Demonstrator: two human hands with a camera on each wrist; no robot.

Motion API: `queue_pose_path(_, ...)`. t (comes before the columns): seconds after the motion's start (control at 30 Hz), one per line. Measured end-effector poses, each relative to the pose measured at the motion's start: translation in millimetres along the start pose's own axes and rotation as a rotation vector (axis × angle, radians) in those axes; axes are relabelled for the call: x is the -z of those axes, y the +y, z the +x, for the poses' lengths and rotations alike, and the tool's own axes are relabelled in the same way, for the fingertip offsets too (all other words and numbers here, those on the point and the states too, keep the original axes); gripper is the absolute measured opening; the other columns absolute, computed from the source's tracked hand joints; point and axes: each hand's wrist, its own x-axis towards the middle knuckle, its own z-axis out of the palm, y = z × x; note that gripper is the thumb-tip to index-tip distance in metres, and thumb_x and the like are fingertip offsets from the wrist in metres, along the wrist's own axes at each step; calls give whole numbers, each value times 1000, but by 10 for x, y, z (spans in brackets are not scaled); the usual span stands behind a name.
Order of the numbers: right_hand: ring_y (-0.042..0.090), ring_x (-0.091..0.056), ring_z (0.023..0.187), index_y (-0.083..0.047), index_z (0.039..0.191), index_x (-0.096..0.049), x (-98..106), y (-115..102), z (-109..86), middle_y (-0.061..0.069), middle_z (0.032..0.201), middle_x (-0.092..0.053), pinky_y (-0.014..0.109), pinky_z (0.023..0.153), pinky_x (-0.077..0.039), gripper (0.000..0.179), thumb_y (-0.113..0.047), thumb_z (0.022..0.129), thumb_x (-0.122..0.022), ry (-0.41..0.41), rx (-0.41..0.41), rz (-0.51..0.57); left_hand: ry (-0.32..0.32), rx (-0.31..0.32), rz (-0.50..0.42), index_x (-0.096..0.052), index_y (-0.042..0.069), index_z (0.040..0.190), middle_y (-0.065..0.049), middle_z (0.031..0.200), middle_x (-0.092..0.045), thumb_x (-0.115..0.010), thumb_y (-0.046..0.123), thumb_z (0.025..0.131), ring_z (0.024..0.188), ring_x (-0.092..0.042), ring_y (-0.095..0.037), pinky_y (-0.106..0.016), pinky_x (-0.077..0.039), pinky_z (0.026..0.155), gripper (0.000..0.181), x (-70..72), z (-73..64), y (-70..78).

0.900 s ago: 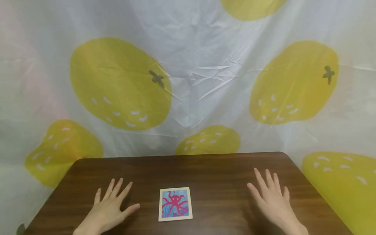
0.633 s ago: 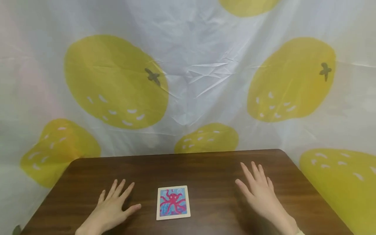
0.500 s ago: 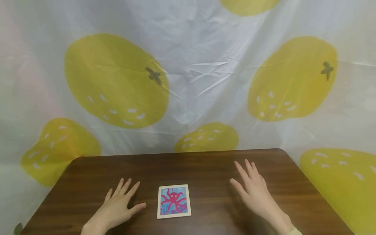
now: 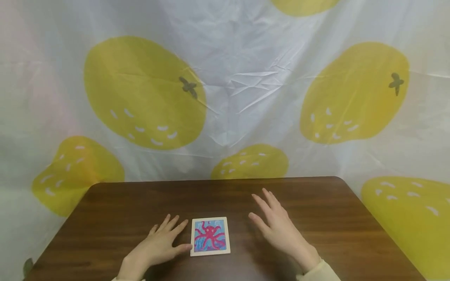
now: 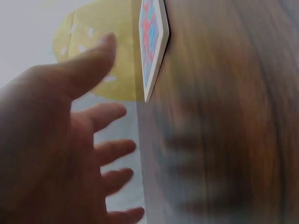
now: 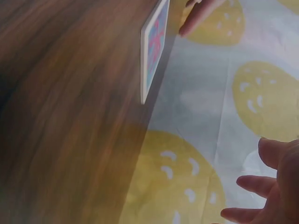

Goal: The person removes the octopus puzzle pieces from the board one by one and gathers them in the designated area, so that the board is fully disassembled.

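A square picture tile (image 4: pixel 210 236) with a cream border shows a red octopus on blue and lies flat on the dark wooden table (image 4: pixel 105 218). Just left of it is my left hand (image 4: pixel 158 244), fingers spread, its thumb tip overlapping the tile's left border in the head view. My right hand (image 4: pixel 279 230) hovers to the right of the tile, fingers extended, a gap between them. In the left wrist view the tile (image 5: pixel 154 42) stands beyond my thumb. The right wrist view has the tile (image 6: pixel 155 46) with left-hand fingers (image 6: pixel 201 16) behind it.
A white curtain (image 4: pixel 225 117) printed with big yellow fruits hangs right behind the table's far edge. The table has rounded far corners. A small dark green shape (image 4: pixel 28 267) shows at the lower left beside the table.
Both hands have moved inward toward the tile, the left one to the right and the right one to the left. The tile stays in place on the table.
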Motion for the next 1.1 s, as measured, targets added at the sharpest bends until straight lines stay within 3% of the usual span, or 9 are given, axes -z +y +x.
queue_pose_path(0.37, 39, -34, 138, -12, 142, -52, -337, -209, 170, 18, 152, -35, 63, 105, -32, 48, -31, 98, -60, -72, 5, 85, -95, 51, -15, -41, 11, 150, -22, 155, -29, -65, 54, 88, 145, -13, -45, -73, -13, 105, 79, -31, 163, 147)
queue_pose_path(0.67, 40, -39, 134, -8, 135, -57, -655, -401, 334, 20, 146, -43, 60, 105, -33, 42, -28, 99, -59, -157, 18, 149, -94, 82, -44, -40, 11, 150, -23, 156, -26, -70, 58, 82, 143, -13, -48, -75, -6, 104, 88, -50, 178, 110)
queue_pose_path(0.93, 36, -43, 131, -7, 133, -59, -882, -547, 461, 16, 142, -48, 55, 106, -36, 41, -29, 98, -59, -209, 14, 216, -91, 71, -46, -39, 11, 151, -21, 157, -25, -71, 59, 78, 143, -12, -48, -76, -5, 103, 92, -81, 171, 70)
queue_pose_path(1.1, 29, -53, 114, -6, 126, -65, -1049, -589, 531, 9, 125, -62, 50, 98, -43, 36, -23, 94, -65, -212, -27, 234, -92, 67, -30, -38, 12, 151, -20, 158, -23, -71, 60, 78, 144, -11, -48, -76, -6, 103, 94, -92, 169, 46)
